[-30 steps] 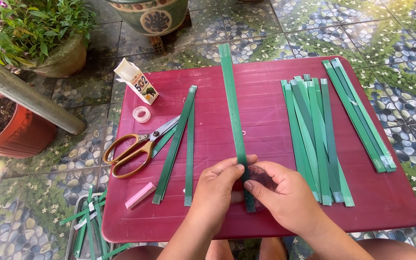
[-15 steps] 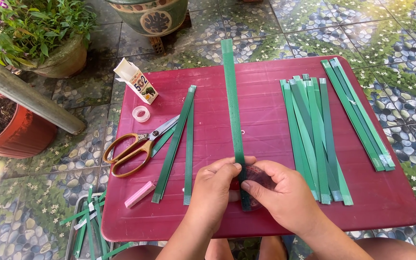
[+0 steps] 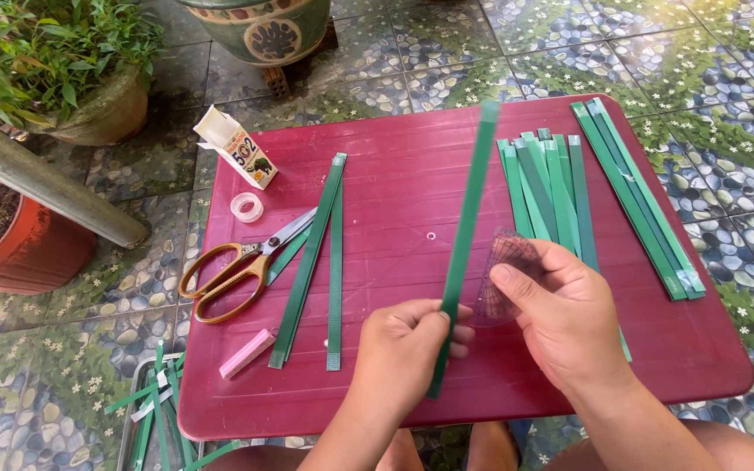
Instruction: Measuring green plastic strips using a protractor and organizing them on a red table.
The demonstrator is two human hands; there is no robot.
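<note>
Right hand (image 3: 565, 318) half hides clear protractor (image 3: 503, 283)

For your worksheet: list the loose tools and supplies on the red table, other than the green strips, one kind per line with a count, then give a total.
Scissors: 1
Tape roll: 1
Small carton box: 1
Pink eraser-like block: 1
Total: 4
The clear protractor is not on the table; it is in the right hand.
</note>
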